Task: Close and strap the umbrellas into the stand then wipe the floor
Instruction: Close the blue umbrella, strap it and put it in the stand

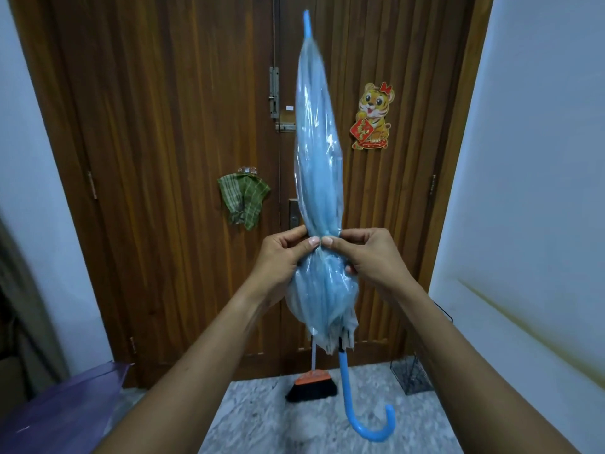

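**Q:** Hands?
**A:** My left hand (281,257) and right hand (370,257) both pinch the waist of the blue umbrella (319,178), thumbs nearly meeting. I hold it upright, tip up, in front of the door (163,158). The strap is probably under my thumbs, but the folds hide it.

**Q:** Risks?
**A:** If my pinch slips, the folds spring loose. Only my fingers carry the umbrella, so it could drop onto the broom (312,386) below.

**Q:** Room?
**A:** The wire stand (411,376) is low right by the wall, well apart. The purple umbrella (65,404) crowds the lower left. The door is close behind.
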The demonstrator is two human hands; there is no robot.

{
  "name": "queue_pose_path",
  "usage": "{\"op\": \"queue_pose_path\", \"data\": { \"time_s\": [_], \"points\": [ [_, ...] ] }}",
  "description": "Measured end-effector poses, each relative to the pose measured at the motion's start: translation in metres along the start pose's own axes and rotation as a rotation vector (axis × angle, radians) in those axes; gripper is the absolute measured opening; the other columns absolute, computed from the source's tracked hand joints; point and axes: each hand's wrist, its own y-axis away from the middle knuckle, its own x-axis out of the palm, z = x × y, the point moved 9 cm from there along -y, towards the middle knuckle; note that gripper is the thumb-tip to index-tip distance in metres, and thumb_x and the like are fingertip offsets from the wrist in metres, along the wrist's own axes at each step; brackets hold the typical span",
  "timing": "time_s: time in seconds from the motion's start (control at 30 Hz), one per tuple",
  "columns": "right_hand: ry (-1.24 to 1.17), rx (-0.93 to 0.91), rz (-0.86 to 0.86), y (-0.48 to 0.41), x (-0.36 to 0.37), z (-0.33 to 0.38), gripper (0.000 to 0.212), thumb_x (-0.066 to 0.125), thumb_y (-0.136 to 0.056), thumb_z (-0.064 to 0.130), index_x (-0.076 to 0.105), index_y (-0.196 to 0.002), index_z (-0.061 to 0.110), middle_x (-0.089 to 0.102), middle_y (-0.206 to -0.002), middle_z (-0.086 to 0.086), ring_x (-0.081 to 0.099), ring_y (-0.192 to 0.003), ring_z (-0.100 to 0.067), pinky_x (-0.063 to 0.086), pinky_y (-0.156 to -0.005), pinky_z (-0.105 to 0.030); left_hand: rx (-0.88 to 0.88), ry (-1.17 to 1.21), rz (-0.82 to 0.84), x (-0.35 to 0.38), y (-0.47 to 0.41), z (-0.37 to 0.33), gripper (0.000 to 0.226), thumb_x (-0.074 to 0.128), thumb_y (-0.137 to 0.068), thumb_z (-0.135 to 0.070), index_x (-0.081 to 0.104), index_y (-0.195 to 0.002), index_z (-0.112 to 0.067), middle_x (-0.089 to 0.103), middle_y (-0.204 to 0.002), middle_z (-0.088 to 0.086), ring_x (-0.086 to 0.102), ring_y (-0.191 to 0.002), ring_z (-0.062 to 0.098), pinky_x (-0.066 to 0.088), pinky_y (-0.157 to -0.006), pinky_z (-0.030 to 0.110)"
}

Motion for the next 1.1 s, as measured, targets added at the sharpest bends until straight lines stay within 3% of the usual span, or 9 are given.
{"op": "queue_pose_path", "data": {
  "time_s": [0.17,0.33,0.4,0.5,0.63,0.77,0.87,0.93,1.1],
  "points": [
    [-0.034,0.097,0.015,0.001,0.0,-0.033,0.037,0.074,-0.089,0.03,0.071,-0.122,0.015,0.078,-0.106,0.001,0.076,-0.095,-0.012,0.062,-0.081,-0.03,-0.158,0.135,-0.136,-0.01,-0.008,0.035,0.026,0.067,-0.09,0.0,0.072,-0.115,-0.003,0.076,-0.103,0.021,0.075,-0.087,0.031,0.062,-0.075,0.038],
    [0.039,0.217,0.089,0.006,-0.011,-0.066,0.059,0.071,-0.092,0.027,0.046,-0.145,0.037,0.063,-0.128,0.004,0.073,-0.103,-0.014,0.061,-0.085,-0.032,-0.234,0.028,-0.119,-0.017,-0.025,0.069,0.079,0.075,-0.085,-0.002,0.041,-0.144,-0.042,0.073,-0.117,0.012,0.076,-0.093,0.032,0.062,-0.079,0.045],
    [-0.004,0.228,0.092,0.008,-0.02,-0.073,0.051,0.065,-0.097,0.024,0.05,-0.145,0.034,0.065,-0.127,0.002,0.074,-0.097,-0.009,0.061,-0.078,-0.027,-0.283,-0.056,-0.086,-0.012,-0.038,0.086,0.086,0.079,-0.081,-0.006,0.039,-0.148,-0.042,0.071,-0.123,0.009,0.076,-0.095,0.029,0.062,-0.081,0.042],
    [-0.069,0.314,0.015,0.016,-0.036,-0.091,0.028,0.054,-0.104,0.023,0.069,-0.127,0.023,0.073,-0.105,0.0,0.07,-0.071,0.001,0.052,-0.062,-0.015,-0.421,-0.028,-0.016,0.002,-0.054,0.117,0.058,0.078,-0.082,-0.005,0.061,-0.136,-0.015,0.072,-0.119,0.015,0.075,-0.093,0.025,0.06,-0.081,0.036],
    [-0.269,0.384,-0.121,0.017,-0.068,-0.132,0.036,0.043,-0.096,0.005,0.077,-0.109,0.011,0.058,-0.097,-0.019,0.056,-0.073,-0.021,0.045,-0.068,-0.032,-0.489,0.187,0.242,0.042,-0.071,0.159,0.011,0.067,-0.083,-0.015,0.075,-0.091,-0.011,0.069,-0.08,0.008,0.068,-0.063,0.015,0.057,-0.057,0.026],
    [-0.047,0.309,-0.117,0.0,-0.105,-0.155,0.042,0.06,-0.092,-0.001,0.063,-0.129,0.019,0.068,-0.097,-0.007,0.068,-0.09,-0.017,0.054,-0.085,-0.037,-0.582,0.177,0.256,0.076,-0.088,0.197,0.036,0.061,-0.094,-0.041,0.072,-0.104,-0.009,0.076,-0.094,0.015,0.075,-0.073,0.025,0.062,-0.07,0.039],
    [0.099,0.257,-0.292,-0.026,-0.152,-0.175,0.022,0.074,-0.09,0.019,0.071,-0.111,0.021,0.06,-0.081,-0.004,0.061,-0.081,-0.014,0.051,-0.077,-0.032,-0.68,0.065,0.327,0.1,-0.111,0.236,0.055,0.034,-0.104,-0.048,0.065,-0.12,-0.006,0.073,-0.106,0.024,0.075,-0.08,0.029,0.063,-0.07,0.036],
    [0.116,0.223,-0.395,-0.049,-0.184,-0.19,0.011,0.074,-0.091,0.023,0.073,-0.1,0.018,0.065,-0.069,0.013,0.062,-0.069,-0.002,0.049,-0.066,-0.017,-0.712,0.029,0.335,0.113,-0.135,0.261,0.057,0.029,-0.105,-0.047,0.06,-0.126,-0.004,0.07,-0.109,0.029,0.074,-0.082,0.032,0.063,-0.071,0.035],
    [0.049,0.245,-0.457,-0.12,-0.264,-0.259,0.019,0.071,-0.093,0.022,0.076,-0.101,0.006,0.073,-0.077,0.009,0.064,-0.059,0.008,0.045,-0.053,-0.006,-0.501,-0.228,0.295,0.144,-0.238,0.314,0.04,0.053,-0.097,-0.05,0.076,-0.103,-0.019,0.074,-0.091,0.001,0.063,-0.075,0.013,0.048,-0.067,0.026]
  ]
}}
